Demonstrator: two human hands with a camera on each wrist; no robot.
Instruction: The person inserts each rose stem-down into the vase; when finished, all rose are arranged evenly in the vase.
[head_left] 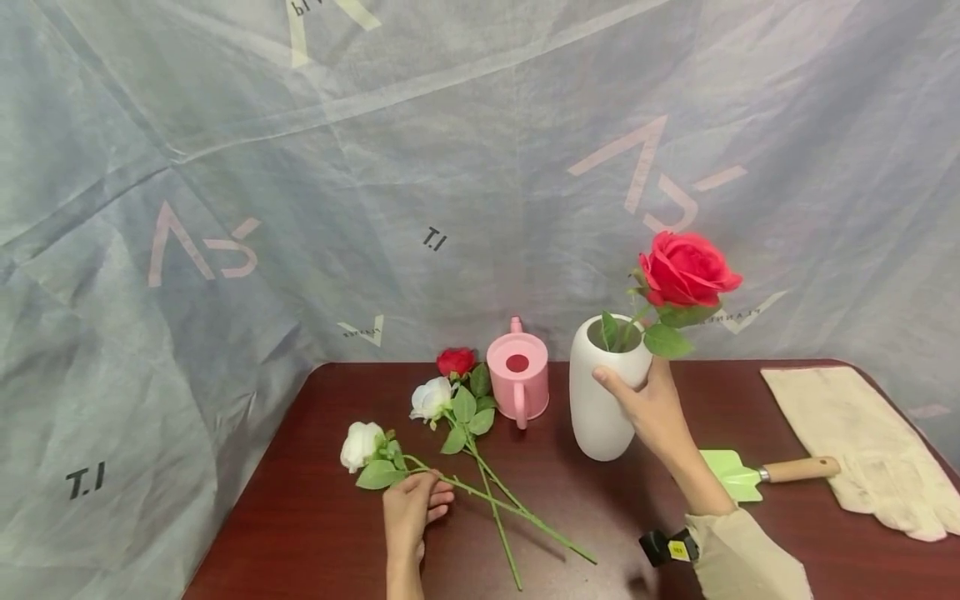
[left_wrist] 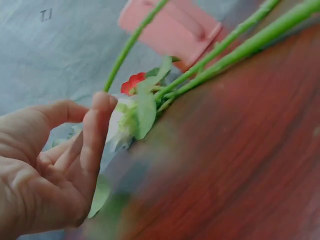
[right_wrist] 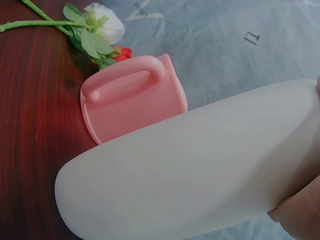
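The white rose [head_left: 362, 446] farthest left of the white vase [head_left: 600, 417] looks light and soft-petalled, with a stiffish stem that seems best pinched below the leaves, as the left hand [head_left: 411, 507] does, while the right hand [head_left: 654, 408] grips the vase.

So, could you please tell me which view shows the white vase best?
The head view: it shows the white vase from mouth to base. The right wrist view shows its side, not its mouth; the left wrist view misses it.
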